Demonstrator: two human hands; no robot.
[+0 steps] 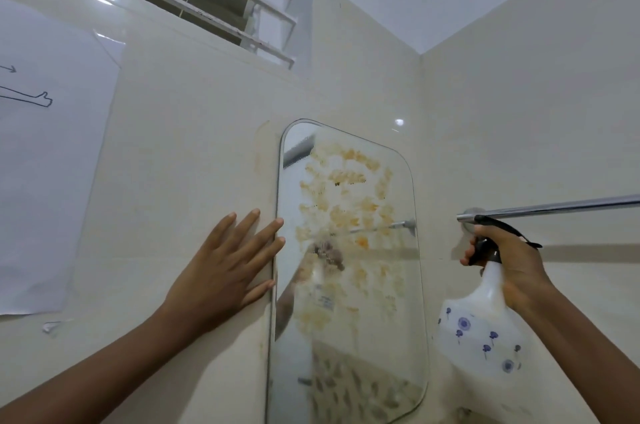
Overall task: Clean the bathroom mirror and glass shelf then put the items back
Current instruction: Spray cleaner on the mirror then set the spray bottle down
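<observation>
Rounded-corner mirror [349, 267] smeared with orange-brown blotches. Left hand [225, 271] flat, fingers spread, on glossy tile beside mirror edge. Right hand [516, 267] clamped on translucent flower-printed spray bottle [485, 330].

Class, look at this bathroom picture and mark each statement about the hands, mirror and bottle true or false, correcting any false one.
1. The right hand holds a spray bottle. True.
2. The mirror is spotless. False: orange-brown smears cover much of it.
3. The left hand holds a cloth. False: it lies flat and open on the wall tile at the mirror's left edge.
4. A metal towel bar runs along the wall right of the mirror. True.
</observation>
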